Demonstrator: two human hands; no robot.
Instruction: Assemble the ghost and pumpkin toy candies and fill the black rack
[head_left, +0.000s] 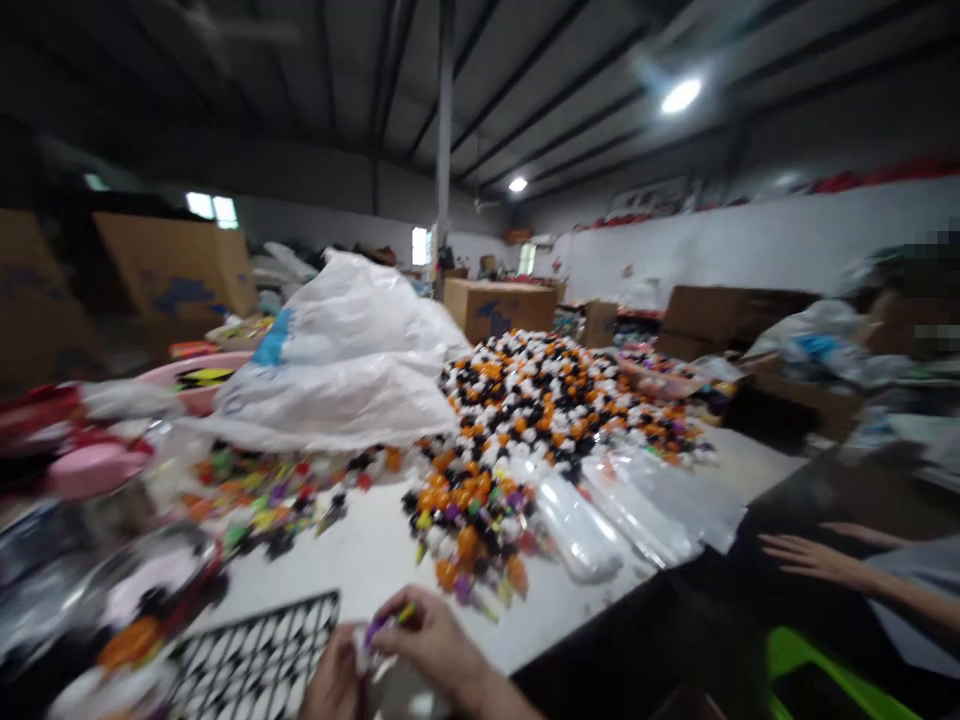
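At the front edge of the table my two hands meet with their fingertips together. My right hand [439,640] pinches a small purple piece [373,630] with a yellow-green tip [407,613]. My left hand [335,672] is closed on a small white piece [361,652], which touches the purple one; blur hides its exact kind. Just left of my hands lies a black grid tray [251,655] with white showing through its openings. Beyond them is a small pile of mixed orange, purple, green and white pieces [466,540].
A large heap of orange, black and white pieces [540,390] covers the table's back. White sacking [352,350] stands left of it, clear plastic bags [577,525] in front. Another person's hand [814,560] is at right, above a green stool-like object [795,660]. A metal bowl [202,545] sits left.
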